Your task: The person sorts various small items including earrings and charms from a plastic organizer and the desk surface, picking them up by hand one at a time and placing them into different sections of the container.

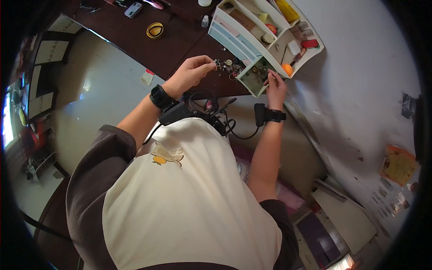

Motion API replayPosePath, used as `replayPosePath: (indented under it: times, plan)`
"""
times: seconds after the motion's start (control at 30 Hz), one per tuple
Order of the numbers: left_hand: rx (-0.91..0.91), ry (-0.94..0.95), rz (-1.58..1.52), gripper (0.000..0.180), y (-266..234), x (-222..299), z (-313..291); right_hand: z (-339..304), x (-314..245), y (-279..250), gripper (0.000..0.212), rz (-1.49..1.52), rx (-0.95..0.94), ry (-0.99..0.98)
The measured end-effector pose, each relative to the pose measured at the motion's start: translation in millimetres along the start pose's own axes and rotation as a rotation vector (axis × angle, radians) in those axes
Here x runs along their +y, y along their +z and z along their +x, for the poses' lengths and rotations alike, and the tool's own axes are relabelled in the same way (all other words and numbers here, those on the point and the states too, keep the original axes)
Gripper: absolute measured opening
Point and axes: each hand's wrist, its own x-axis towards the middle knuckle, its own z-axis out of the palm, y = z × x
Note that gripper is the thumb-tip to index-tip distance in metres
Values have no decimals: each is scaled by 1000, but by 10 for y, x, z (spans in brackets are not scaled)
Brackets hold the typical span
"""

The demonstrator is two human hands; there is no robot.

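Observation:
My left hand (194,72) is closed in a pinch at the left end of a pile of small jewellery (231,67) on the dark table. Whatever is between its fingertips is too small to name. A pale green drawer (253,85) stands pulled out of a white desktop organizer (247,29), with more small trinkets (258,70) inside. At the drawer's right side, my right hand (276,87) has its fingers bent over the edge, gripping it.
The dark table (180,45) also bears a yellow round dish (155,30), a small clear bottle (205,21) and a phone-like object (133,10). An orange ball (287,69) sits at the organizer's near corner. A white wall (360,67) rises on the right.

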Motion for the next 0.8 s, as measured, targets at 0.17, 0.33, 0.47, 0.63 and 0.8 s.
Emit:
replayPosePath:
  times: [0.17,0.33,0.47,0.63,0.8]
  plan:
    - [33,-28,47,19,491,-11,284,-206,2,-156,26,103,-18,-35]
    - [-46,79,328,20,1037,134,550,-564,-530,-175,34,227,-130,-180]
    - [-109,113,525,21,1401,285,577,-490,-622,-282,33,293,-412,-178]
    - [19,193,516,21,1486,331,605,-312,-533,-450,20,235,-542,-77]
    - [171,94,139,24,1477,403,458,-292,-686,-651,20,302,-439,-76]
